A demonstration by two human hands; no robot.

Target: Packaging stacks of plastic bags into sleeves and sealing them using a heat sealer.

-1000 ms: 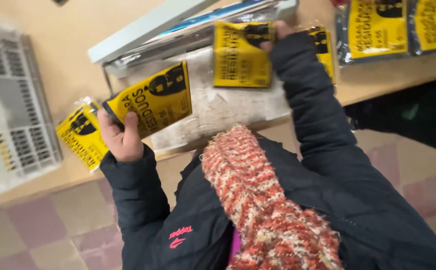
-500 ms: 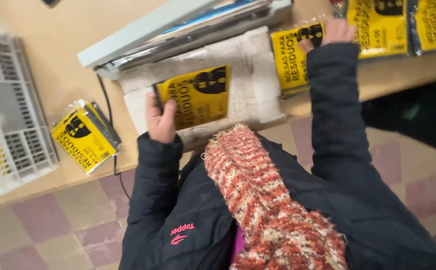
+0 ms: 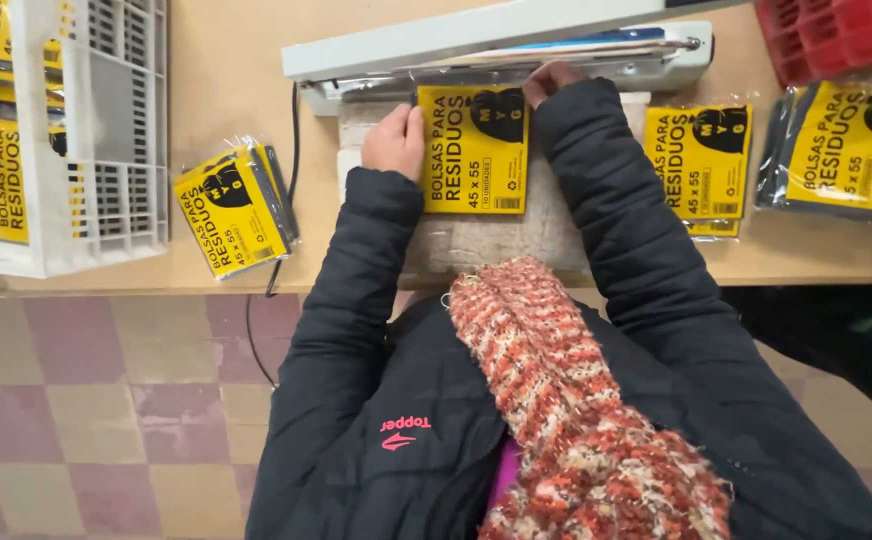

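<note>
So I've got the yellow packet (image 3: pixel 474 150) pinned flat on the grey pad (image 3: pixel 496 240), its top edge tucked right under the heat sealer (image 3: pixel 496 45). My left hand (image 3: pixel 394 140) grips its left edge, and my right hand (image 3: pixel 553 80) pinches the top right corner at the sealer. Another packet (image 3: pixel 701 160) lies just right of the pad, and a white crate (image 3: pixel 106 140) is well off to the left.

Flat rectangular yellow packet (image 3: pixel 474 150) with black print, lying on the pale pad at the sealer's edge, between both hands. Similar clear-wrapped yellow-and-black pack (image 3: pixel 233 208) tilted on the table to the left. More of the same in the white crate (image 3: pixel 1 150) at far left. Two further yellow packs (image 3: pixel 702 160) (image 3: pixel 849 150) on the right, the outer one wrapped in dark film.
</note>
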